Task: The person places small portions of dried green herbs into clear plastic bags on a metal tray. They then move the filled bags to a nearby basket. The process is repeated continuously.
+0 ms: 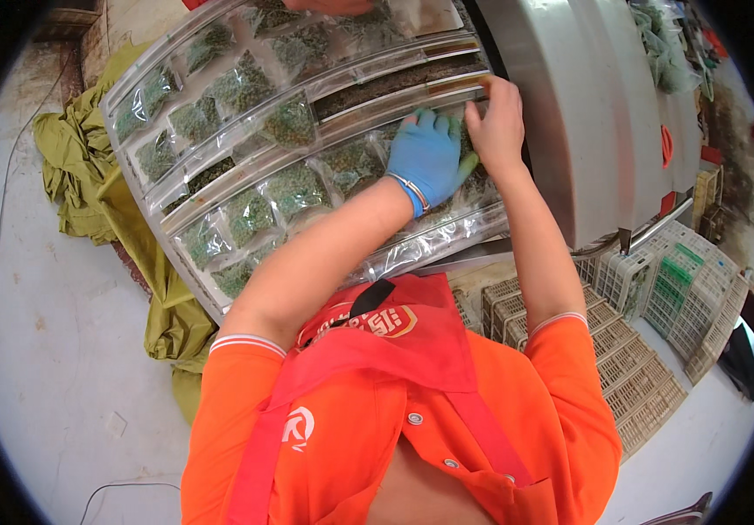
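Before me, a tilted metal tray (160, 217) carries rows of clear plastic bags (296, 191) filled with small green clusters, which look like green peppercorns. My left hand (429, 162), in a blue glove, lies over bags in the nearer row, fingers stretched toward a long bar. The bags directly beneath it are mostly hidden. Close beside it, my bare right hand (501, 129) rests at the right end of the bar (447, 87), thumb and forefinger apart. Nothing plainly shows in its grip. Another person's hand (331, 5) reaches over the far row.
A large steel cover (591, 114) stands right of the tray. Plastic crates (626, 381) are stacked at the lower right, with a white crate (683, 271) behind. Olive-green cloth (88, 175) hangs along the left side. A cable (11, 166) lies on the pale floor.
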The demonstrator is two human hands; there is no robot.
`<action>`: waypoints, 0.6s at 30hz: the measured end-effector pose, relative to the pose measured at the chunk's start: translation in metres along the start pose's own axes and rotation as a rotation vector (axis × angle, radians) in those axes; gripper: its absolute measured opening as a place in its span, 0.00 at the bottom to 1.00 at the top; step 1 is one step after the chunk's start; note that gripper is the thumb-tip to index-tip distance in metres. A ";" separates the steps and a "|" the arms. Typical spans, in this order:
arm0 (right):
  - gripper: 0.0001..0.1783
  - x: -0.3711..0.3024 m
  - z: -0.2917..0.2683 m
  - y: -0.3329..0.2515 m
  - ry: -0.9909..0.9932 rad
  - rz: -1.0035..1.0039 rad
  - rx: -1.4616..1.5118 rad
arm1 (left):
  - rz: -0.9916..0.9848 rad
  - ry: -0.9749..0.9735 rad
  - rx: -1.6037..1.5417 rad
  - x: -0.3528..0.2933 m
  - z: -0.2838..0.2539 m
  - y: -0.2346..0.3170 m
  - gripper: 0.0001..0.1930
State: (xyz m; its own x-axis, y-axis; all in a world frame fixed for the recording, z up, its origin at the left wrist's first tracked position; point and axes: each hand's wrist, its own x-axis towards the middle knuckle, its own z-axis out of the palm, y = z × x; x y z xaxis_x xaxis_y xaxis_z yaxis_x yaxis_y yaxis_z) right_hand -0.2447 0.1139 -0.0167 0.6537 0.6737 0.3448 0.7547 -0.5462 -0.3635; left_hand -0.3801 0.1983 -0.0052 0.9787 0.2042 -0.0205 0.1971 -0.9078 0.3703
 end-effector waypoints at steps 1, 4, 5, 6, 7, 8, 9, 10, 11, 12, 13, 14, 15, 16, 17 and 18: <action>0.21 0.001 0.001 0.002 -0.062 -0.051 -0.070 | -0.009 -0.009 0.011 -0.004 -0.002 0.004 0.33; 0.20 0.016 -0.002 0.012 -0.142 -0.235 -0.225 | -0.033 -0.063 0.048 -0.004 -0.011 0.009 0.37; 0.19 0.020 -0.002 0.016 -0.156 -0.271 -0.221 | -0.045 -0.084 0.046 -0.003 -0.011 0.009 0.37; 0.18 0.024 -0.003 0.021 -0.169 -0.308 -0.217 | -0.056 -0.106 0.043 -0.002 -0.011 0.009 0.36; 0.17 0.026 -0.003 0.027 -0.183 -0.343 -0.214 | -0.066 -0.128 0.041 -0.002 -0.011 0.009 0.36; 0.14 0.031 -0.004 0.029 -0.157 -0.346 -0.195 | -0.065 -0.077 0.050 -0.003 -0.010 0.009 0.35; 0.13 0.033 -0.005 0.029 -0.187 -0.335 -0.189 | -0.062 -0.026 0.060 -0.004 -0.007 0.008 0.35; 0.12 0.037 -0.008 0.029 -0.217 -0.324 -0.183 | -0.059 0.024 0.070 -0.005 -0.005 0.008 0.35; 0.11 0.040 -0.010 0.027 -0.247 -0.314 -0.174 | -0.065 0.041 0.060 -0.006 -0.003 0.007 0.34; 0.11 0.040 -0.011 0.025 -0.238 -0.321 -0.174 | -0.070 0.058 0.051 -0.007 -0.001 0.007 0.34; 0.10 0.038 -0.013 0.021 -0.228 -0.328 -0.175 | -0.075 0.074 0.042 -0.008 0.001 0.007 0.34; 0.10 0.036 -0.015 0.019 -0.219 -0.331 -0.179 | -0.082 0.058 0.017 -0.007 -0.001 0.007 0.34; 0.10 0.037 -0.016 0.017 -0.255 -0.314 -0.181 | -0.089 0.042 -0.007 -0.006 -0.005 0.007 0.34; 0.10 0.037 -0.016 0.015 -0.291 -0.297 -0.183 | -0.095 0.025 -0.032 -0.005 -0.006 0.007 0.34; 0.10 0.038 -0.017 0.014 -0.325 -0.281 -0.186 | -0.088 0.046 -0.009 -0.003 -0.006 0.007 0.34; 0.10 0.039 -0.015 0.017 -0.291 -0.232 -0.184 | -0.082 0.067 0.014 0.000 -0.005 0.006 0.34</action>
State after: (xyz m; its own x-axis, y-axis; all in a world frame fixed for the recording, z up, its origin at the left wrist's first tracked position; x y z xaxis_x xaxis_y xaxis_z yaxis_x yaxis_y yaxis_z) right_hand -0.2056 0.1230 0.0037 0.4418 0.8875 0.1307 0.8948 -0.4255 -0.1355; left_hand -0.3794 0.1949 0.0013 0.9535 0.3012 0.0120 0.2773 -0.8921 0.3566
